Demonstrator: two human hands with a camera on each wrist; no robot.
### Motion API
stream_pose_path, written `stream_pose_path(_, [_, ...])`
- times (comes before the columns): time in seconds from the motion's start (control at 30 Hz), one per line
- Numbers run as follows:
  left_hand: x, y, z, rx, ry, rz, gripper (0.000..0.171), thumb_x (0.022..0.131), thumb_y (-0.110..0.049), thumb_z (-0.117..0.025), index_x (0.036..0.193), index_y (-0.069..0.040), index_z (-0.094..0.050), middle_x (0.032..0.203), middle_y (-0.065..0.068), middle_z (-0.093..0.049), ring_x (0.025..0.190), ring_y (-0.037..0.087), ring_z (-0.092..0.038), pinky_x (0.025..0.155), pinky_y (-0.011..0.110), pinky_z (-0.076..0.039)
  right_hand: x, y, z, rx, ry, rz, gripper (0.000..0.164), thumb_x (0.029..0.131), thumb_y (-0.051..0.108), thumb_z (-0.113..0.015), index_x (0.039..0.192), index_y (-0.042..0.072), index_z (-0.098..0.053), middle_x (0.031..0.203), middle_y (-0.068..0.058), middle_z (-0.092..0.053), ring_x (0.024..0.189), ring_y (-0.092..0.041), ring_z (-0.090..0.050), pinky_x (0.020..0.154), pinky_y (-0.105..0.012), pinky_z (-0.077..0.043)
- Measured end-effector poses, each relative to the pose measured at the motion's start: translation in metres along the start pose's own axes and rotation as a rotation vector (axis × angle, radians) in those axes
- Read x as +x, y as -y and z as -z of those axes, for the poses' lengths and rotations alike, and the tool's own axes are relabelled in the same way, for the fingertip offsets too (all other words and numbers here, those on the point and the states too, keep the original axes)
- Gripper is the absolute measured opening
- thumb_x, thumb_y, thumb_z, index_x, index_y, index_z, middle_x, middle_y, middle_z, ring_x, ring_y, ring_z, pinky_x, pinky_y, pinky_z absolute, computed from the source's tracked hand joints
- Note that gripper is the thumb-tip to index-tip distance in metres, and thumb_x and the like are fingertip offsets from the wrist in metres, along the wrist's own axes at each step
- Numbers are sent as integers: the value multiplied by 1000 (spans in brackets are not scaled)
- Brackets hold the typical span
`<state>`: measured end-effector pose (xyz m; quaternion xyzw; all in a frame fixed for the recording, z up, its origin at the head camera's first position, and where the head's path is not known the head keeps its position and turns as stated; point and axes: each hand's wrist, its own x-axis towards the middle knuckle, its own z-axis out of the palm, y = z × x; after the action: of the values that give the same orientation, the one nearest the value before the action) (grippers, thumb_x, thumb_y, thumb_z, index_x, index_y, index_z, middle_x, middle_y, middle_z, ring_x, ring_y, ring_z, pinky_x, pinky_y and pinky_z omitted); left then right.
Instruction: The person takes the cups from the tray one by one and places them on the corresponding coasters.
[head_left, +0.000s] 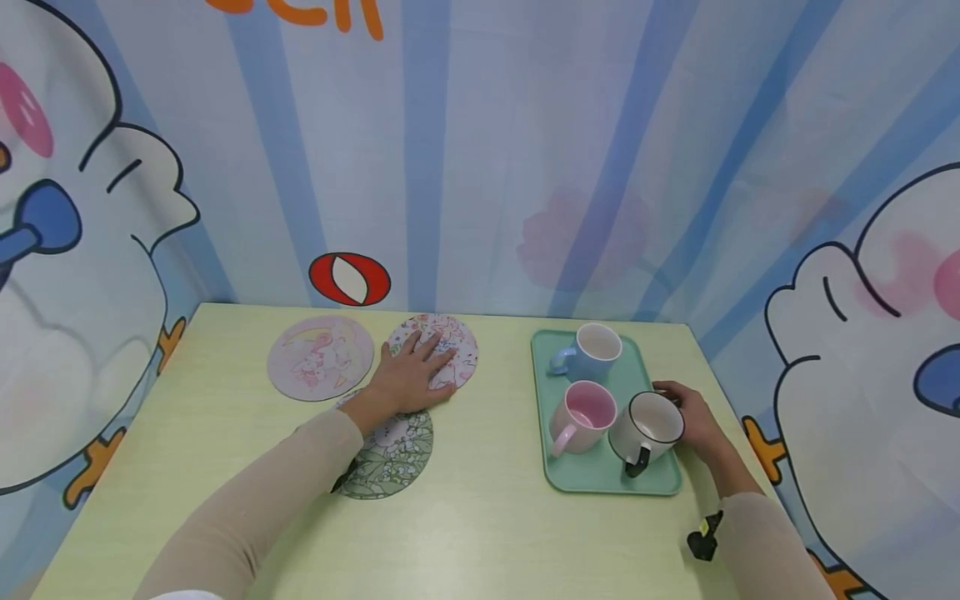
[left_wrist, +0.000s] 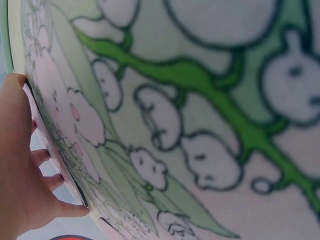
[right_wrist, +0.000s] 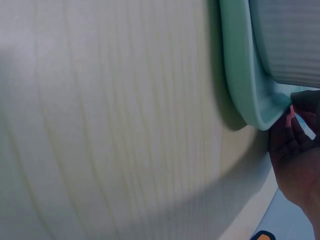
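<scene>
In the head view my left hand (head_left: 408,379) lies with spread fingers on a round coaster-like mat with a small floral print (head_left: 459,346). Its wrist passes over a green leafy round mat (head_left: 393,462), which fills much of the left wrist view. A pink round mat (head_left: 321,360) lies to the left. My right hand (head_left: 693,421) grips the right edge of a mint green tray (head_left: 600,477); in the right wrist view, thumb and fingers pinch its rim. On the tray stand a blue mug (head_left: 595,360), a pink mug (head_left: 588,440) and a white mug with a black handle (head_left: 632,440).
The pale wooden table (head_left: 495,517) ends at a striped blue curtain (head_left: 480,183) printed with cartoon figures, standing behind and at both sides. A black wrist device (head_left: 703,542) hangs by the right sleeve.
</scene>
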<state>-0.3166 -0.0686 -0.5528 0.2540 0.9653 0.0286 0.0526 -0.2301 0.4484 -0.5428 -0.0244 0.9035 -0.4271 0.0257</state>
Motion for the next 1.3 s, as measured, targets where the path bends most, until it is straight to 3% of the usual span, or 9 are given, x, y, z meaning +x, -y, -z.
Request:
stream_pose_path(0.63, [-1, 3, -4, 12, -8, -3, 78, 103, -72, -38, 169, -33, -26, 177, 7, -17, 161, 42, -12, 114, 82, -21, -3, 4, 0, 2, 1, -12, 65, 95, 7, -77, 149, -14, -47, 128, -33, -62, 101, -17, -58, 77, -27, -53])
stream_pose_path(0.77, [-2, 3, -3, 20, 2, 4, 78, 103, -72, -37, 170, -34, -25, 177, 7, -16, 161, 42, -11, 115, 81, -21, -6, 17, 2, 15, 14, -18, 64, 95, 4, -76, 147, -17, -47, 127, -35, -61, 100, -17, -59, 77, -26, -53])
stream_pose_path(0.87, [-3, 3, -2, 14, 4, 7, 79, 102, -72, -38, 170, -33, -26, 177, 8, -17, 161, 42, -12, 115, 81, -20, -5, 17, 3, 14, 20, -15, 63, 94, 3, -76, 146, -18, -46, 126, -36, -61, 100, -17, -59, 76, -27, -53])
stream_pose_path(0.97, [-3, 2, -1, 7, 3, 11, 79, 102, -71, -39, 169, -32, -27, 177, 9, -17, 161, 42, -12, 115, 82, -20, 0, 3, 1, -7, 9, -7, 64, 95, 4, -76, 148, -16, -46, 127, -34, -61, 100, -17, -58, 77, -27, -53])
stream_pose_path(1.3, [-1, 3, -6, 11, 10, 18, 80, 102, -73, -37, 170, -34, -24, 178, 7, -14, 162, 41, -10, 115, 81, -18, -5, 9, 0, 11, -2, 0, 63, 95, 6, -77, 148, -14, -48, 128, -34, -61, 100, -19, -58, 77, -28, -53])
